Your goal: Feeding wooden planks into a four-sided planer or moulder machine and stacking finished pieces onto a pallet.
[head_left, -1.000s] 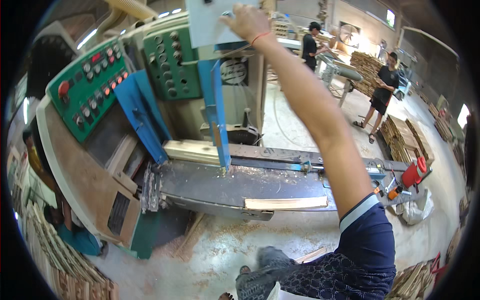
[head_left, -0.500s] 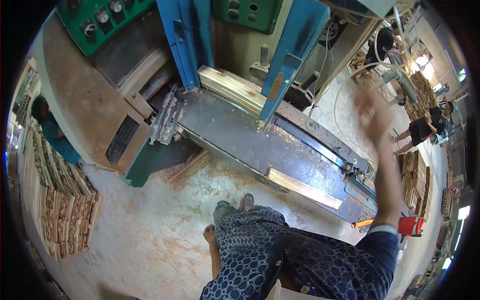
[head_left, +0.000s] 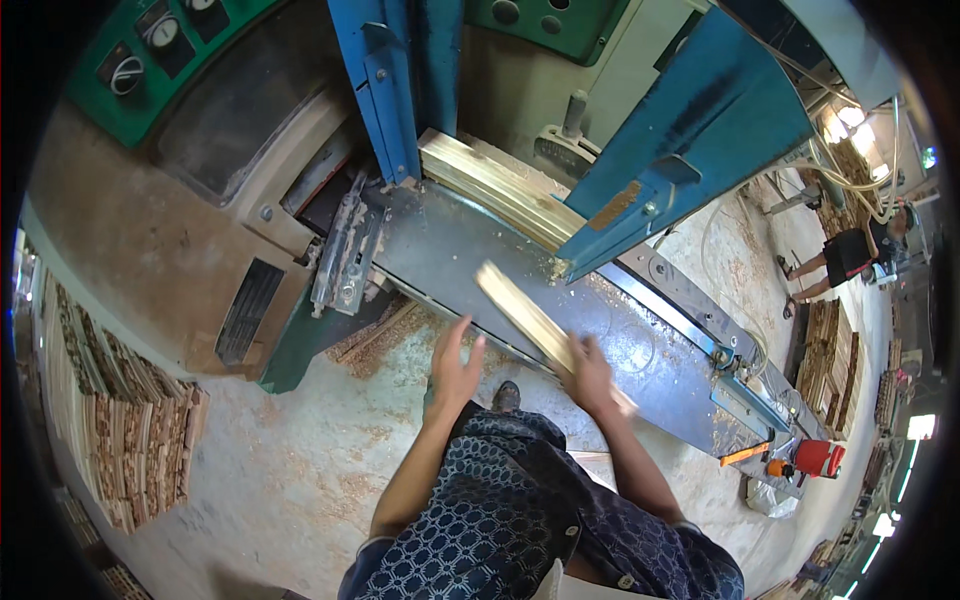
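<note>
My right hand grips a pale wooden strip angled over the grey metal machine bed. My left hand is open at the bed's front edge, left of the strip, with fingers apart and nothing in it. Behind them, stacked pale strips sit between two blue upright metal guides. A metal fixture stands at the bed's left end.
A machine housing with green knob panels is at left. Stacked wood stands lower left, more at right. A co-worker stands beyond. A red container and tools sit at the bed's right end.
My right hand has come down from the raised panel area onto the wooden strip, which is now shifted left and angled. My left hand has risen to the bed. The view has tilted downward.
</note>
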`<state>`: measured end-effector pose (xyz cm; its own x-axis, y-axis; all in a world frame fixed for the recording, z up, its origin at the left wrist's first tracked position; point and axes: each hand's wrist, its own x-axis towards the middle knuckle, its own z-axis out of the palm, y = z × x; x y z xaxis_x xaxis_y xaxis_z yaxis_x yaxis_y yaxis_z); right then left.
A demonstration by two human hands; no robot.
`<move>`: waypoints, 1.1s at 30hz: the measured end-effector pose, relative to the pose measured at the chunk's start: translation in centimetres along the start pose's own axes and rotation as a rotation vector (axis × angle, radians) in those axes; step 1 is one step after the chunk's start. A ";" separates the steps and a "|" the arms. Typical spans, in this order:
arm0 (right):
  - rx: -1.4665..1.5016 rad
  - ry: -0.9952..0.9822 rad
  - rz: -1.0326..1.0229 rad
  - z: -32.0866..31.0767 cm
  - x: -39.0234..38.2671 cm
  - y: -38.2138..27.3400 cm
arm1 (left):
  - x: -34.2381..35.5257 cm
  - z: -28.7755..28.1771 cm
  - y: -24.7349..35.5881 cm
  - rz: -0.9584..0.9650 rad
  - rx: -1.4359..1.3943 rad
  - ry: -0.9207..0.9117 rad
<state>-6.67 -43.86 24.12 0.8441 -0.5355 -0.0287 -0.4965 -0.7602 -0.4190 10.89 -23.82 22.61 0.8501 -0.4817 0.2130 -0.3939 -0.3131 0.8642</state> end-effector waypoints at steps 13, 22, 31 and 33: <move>0.044 0.046 -0.288 2.1 4.9 -6.2 | 15.1 3.9 -3.3 0.167 0.461 -0.067; 0.263 0.140 -0.357 3.7 10.2 -5.3 | 16.0 3.3 -2.7 0.034 0.485 -0.076; 0.283 0.213 -0.274 4.1 9.8 -5.6 | 15.4 3.2 -2.1 0.004 0.523 -0.131; 0.325 0.239 -0.291 3.7 10.4 -5.8 | 15.6 3.4 -2.3 0.045 0.514 -0.104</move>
<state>5.79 -43.64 22.91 0.8492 -0.4164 0.3247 -0.1260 -0.7570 -0.6411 23.86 -33.42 22.43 0.7992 -0.5748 0.1757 -0.5723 -0.6385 0.5145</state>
